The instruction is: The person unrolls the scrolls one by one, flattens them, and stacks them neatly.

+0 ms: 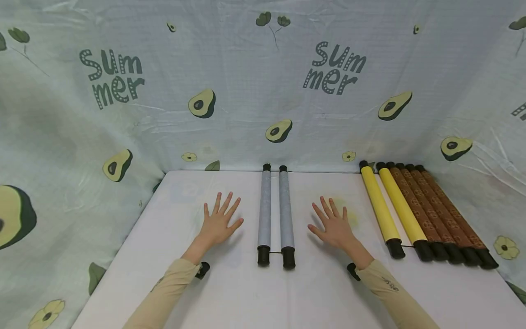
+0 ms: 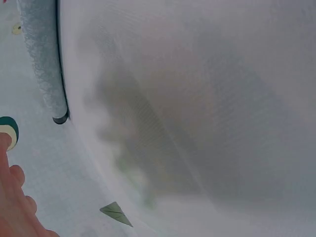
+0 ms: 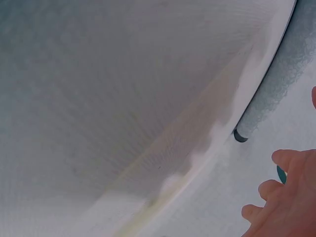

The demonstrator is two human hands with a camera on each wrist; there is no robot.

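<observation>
Two long grey-blue tubes (image 1: 265, 210) with black end caps lie side by side in the middle of the table, pointing away from me. A thin dark line spans the gap between them near each end. My left hand (image 1: 218, 226) is to their left, fingers straight and spread, holding nothing. To their right my right hand (image 1: 336, 228) is likewise spread, with nothing in it. Neither hand touches a tube. Each wrist view shows one grey-blue tube (image 2: 44, 54), (image 3: 281, 69) and part of the hand, with shadows on the white surface.
Two yellow tubes (image 1: 380, 205) and several brown patterned tubes (image 1: 435, 205), all black-capped, lie in a row at the table's right side. The white table (image 1: 246, 297) meets a pale cloth backdrop (image 1: 246, 59) printed with avocados and lettering at the back and sides.
</observation>
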